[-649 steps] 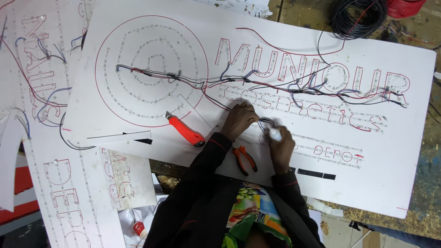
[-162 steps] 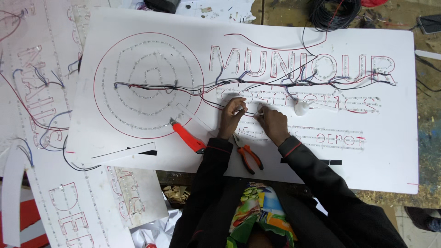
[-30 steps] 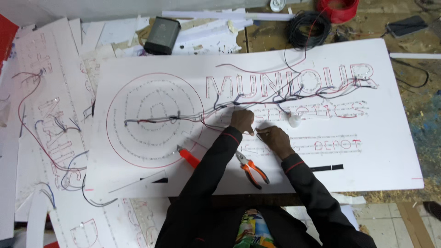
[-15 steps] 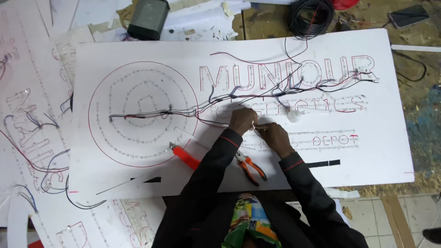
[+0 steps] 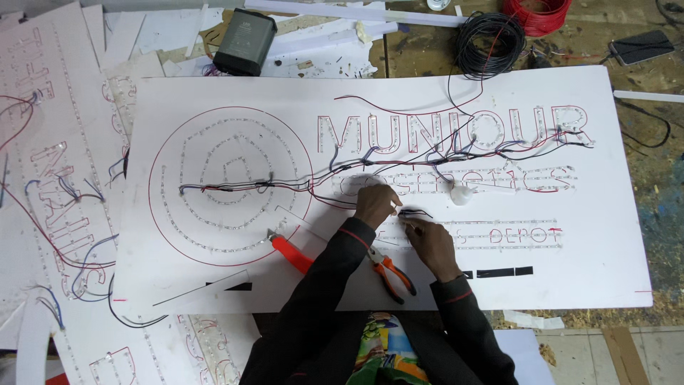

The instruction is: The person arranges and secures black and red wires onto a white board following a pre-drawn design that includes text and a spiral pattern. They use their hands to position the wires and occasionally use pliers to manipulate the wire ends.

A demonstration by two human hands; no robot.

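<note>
Two bare hands meet over a thin dark wire [image 5: 415, 212] that lies on the large white sign board [image 5: 214, 93], just below the middle row of outlined letters. The left hand [image 5: 375, 204] is curled, its fingertips pinched near one end of that wire; the right hand [image 5: 426, 239] is closed too, fingertips at the wire from below. Both hands sit close together, almost touching, and whether each truly clamps the wire is too small to tell.

Just beside the right wrist, a pair of orange-handled pliers [image 5: 390, 274] lies on the board with its handles spread. On the other side of the left forearm rests a red-handled cutter [image 5: 288, 251], its metal tip pointing toward the big red ring of concentric dotted circles [image 5: 229, 185]. A bundle of red and black wires [image 5: 456, 146] runs from the ring across the large letters, and a white blob [image 5: 461, 194] sits near the hands.

Beyond the board's far edge stand a dark grey box [image 5: 246, 41], a black wire coil [image 5: 490, 43] and a red wire spool [image 5: 536, 12].
</note>
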